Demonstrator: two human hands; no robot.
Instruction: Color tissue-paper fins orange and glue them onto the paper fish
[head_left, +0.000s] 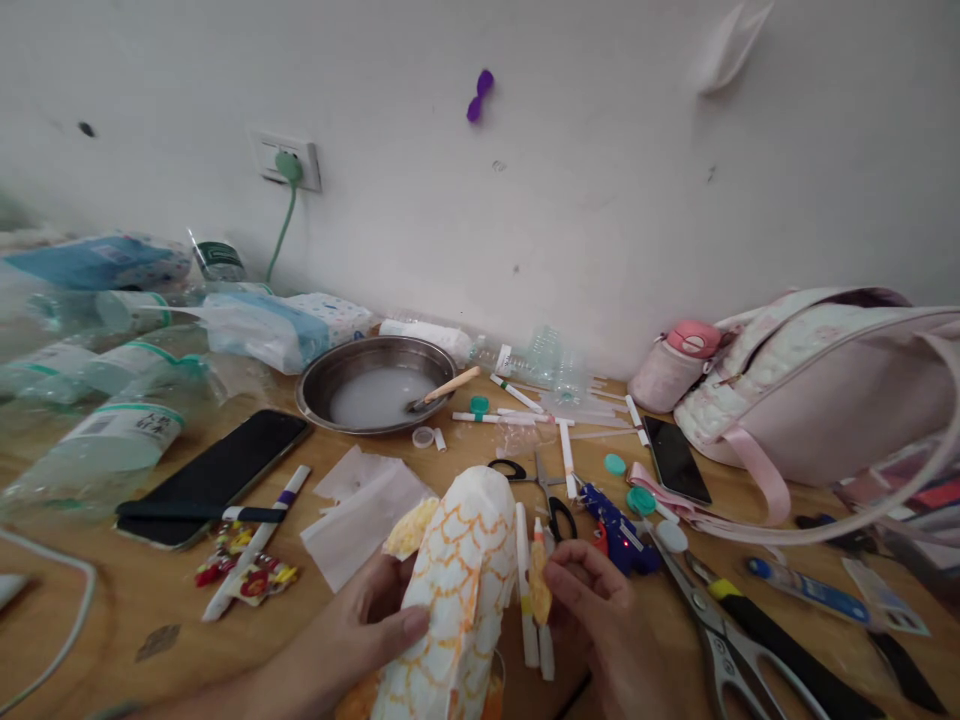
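My left hand (375, 620) is wrapped around the side of a white paper-covered fish body (469, 560) with orange scale lines drawn on it. A yellow fin (411, 528) sticks out from its left side. To the right of the body, my right hand (611, 620) pinches a small yellow-orange fin-like piece (539, 585), held apart from the body. White marker pens (523, 530) lie just behind that piece. The lower end of the body runs out of the picture.
Behind the body stand a metal bowl (311, 400) of cloudy liquid with a brush (450, 388) and black-handled scissors (541, 485). On the right lie a blue glue gun (619, 530), large scissors (701, 605) and a pink bag (810, 400). Plastic bottles (127, 430) and a phone (217, 475) fill the left.
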